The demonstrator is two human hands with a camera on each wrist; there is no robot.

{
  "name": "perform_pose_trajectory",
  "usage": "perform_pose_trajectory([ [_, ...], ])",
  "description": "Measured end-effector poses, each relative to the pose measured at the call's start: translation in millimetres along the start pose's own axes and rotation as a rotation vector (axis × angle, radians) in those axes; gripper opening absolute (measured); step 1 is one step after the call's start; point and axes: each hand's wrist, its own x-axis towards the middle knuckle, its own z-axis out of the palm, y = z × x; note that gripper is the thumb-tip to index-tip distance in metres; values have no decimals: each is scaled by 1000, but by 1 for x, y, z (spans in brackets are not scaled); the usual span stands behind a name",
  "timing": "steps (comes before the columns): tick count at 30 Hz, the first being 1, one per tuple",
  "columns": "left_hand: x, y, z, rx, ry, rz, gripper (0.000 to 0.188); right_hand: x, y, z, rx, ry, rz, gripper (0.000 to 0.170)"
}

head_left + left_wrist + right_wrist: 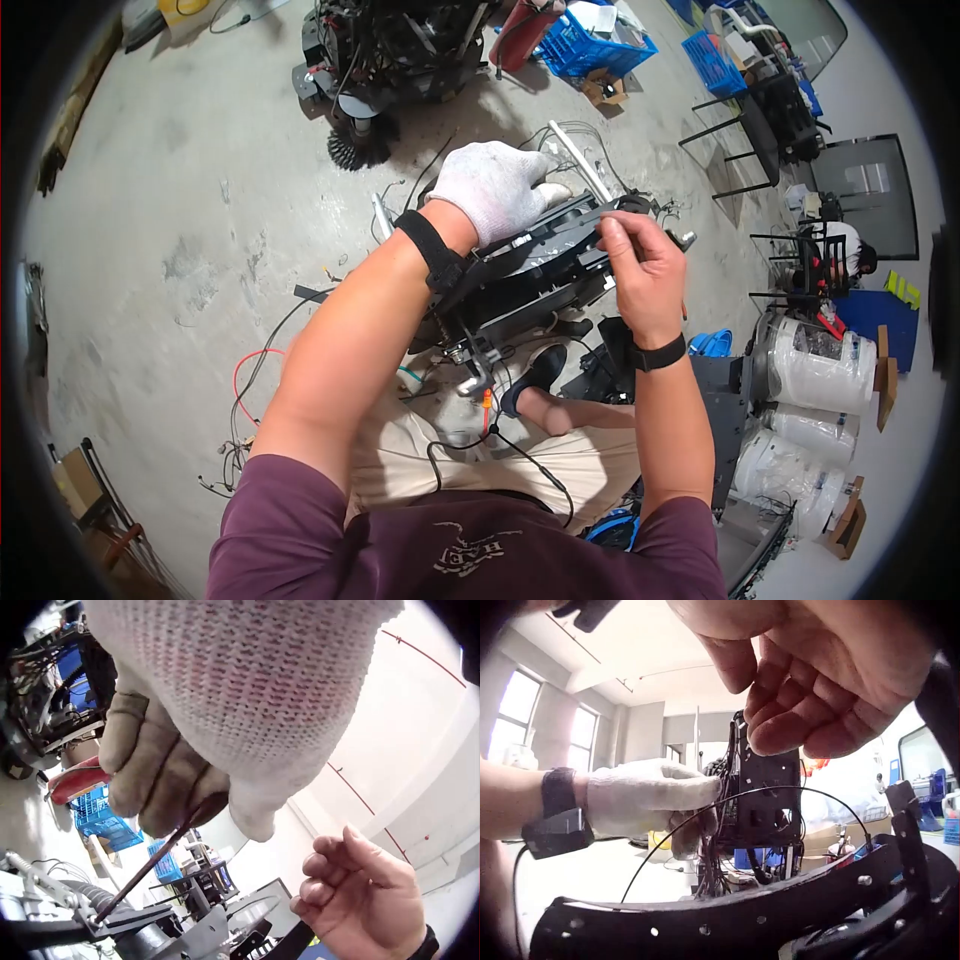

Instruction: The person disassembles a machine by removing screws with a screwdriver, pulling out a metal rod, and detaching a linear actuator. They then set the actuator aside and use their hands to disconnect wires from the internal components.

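The left hand (pixel 490 190), in a white knitted glove, has its fingers curled round a thin dark cable. In the left wrist view the cable (pixel 142 880) runs from the gloved fingers down to a black metal assembly (pixel 157 930). The right hand (pixel 645 265) is bare and hovers above the right end of the black frame (pixel 530 285), its fingers loosely bent. Nothing shows between the thumb and fingers of the right hand (pixel 810 682) in the right wrist view. Below it, a thin black cable (pixel 799 787) arcs over the curved black frame (pixel 682 919).
A black machine with a round brush (pixel 355 145) stands on the floor ahead. Beyond it are a red cylinder (pixel 520 35) and a blue crate (pixel 600 50). Loose wires lie at the left, wrapped white drums (pixel 820 370) at the right. Someone sits at the far right.
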Motion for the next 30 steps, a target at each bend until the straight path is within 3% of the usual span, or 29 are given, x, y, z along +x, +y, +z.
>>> perform_pose_trajectory([
  [3, 1, 3, 8, 22, 60, -19, 46, 5, -2, 13, -157, -29, -119, 14],
  [6, 1, -5, 16, 20, 97, 36, 39, 21, -6, 32, -366, 15, -379, 9],
  [9, 1, -17, 29, -37, 219, 157, 39, 35, 2, 35, -387, -47, -338, 13],
  [13, -4, -15, 21, -43, 124, 127, 40, 42, 13, 31, -373, -154, -172, 23],
  [17, -1, -14, 20, -276, -60, 67, 41, 43, 21, 27, -312, -263, -2, 38],
  [19, 0, -20, 27, -485, -123, 114, 34, 40, 31, 28, -357, -247, -138, 35],
  [21, 2, -23, 30, -465, -133, 135, 29, 33, 25, 28, -376, -146, -230, 31],
  [25, 10, -37, 36, -468, -175, 145, 32, 5, -6, 10, -210, 103, -270, 23],
  [27, 14, -37, 41, -461, -226, 97, 30, -23, -7, -2, -57, 132, -171, 19],
  [28, 11, -29, 36, -577, -309, -38, 30, -41, -2, -9, 60, 84, -65, 14],
  [29, 8, -23, 31, -604, -290, -22, 30, -60, -8, -12, 337, 38, 83, 9],
  [30, 6, -20, 28, -629, -275, -8, 30, -75, -6, -18, 374, -34, 161, 8],
])
